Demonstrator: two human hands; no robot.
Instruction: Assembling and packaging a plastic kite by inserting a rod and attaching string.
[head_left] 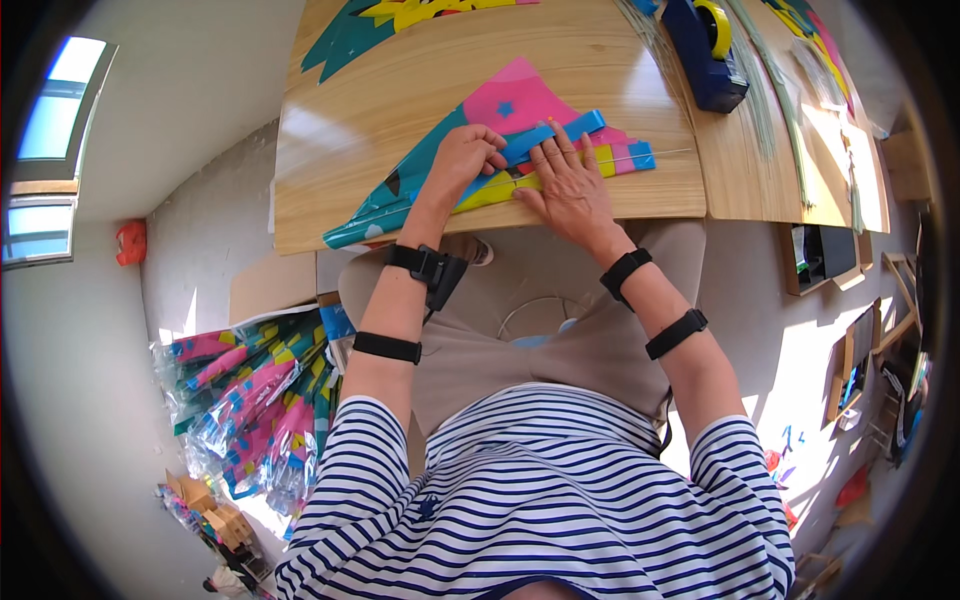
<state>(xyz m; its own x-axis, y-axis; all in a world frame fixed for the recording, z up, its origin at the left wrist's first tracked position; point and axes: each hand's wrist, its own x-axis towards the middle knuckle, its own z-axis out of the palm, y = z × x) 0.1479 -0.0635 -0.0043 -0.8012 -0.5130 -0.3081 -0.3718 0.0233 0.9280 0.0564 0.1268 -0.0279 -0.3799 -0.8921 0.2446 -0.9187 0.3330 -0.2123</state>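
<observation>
A folded kite (515,100) of thin printed sheet, pink, teal and yellow, lies near the table's front edge. Across it runs a flat blue strip (585,124). My left hand (462,168) is closed, its curled fingers at the left part of this strip; the exact grip is partly hidden. Flat on the kite and strip rests my right hand (575,190), fingers stretched out. A thin pale rod (630,158) lies along the yellow edge, passes under the right hand and sticks out past the blue corner on the right.
Another printed sheet (420,12) lies at the table's far edge. A dark blue tape dispenser (705,60) with a yellow roll stands at the far right, with several thin rods (775,90) beside it. Low on the left, wrapped colourful kites (255,400) are heaped by a cardboard box (270,288).
</observation>
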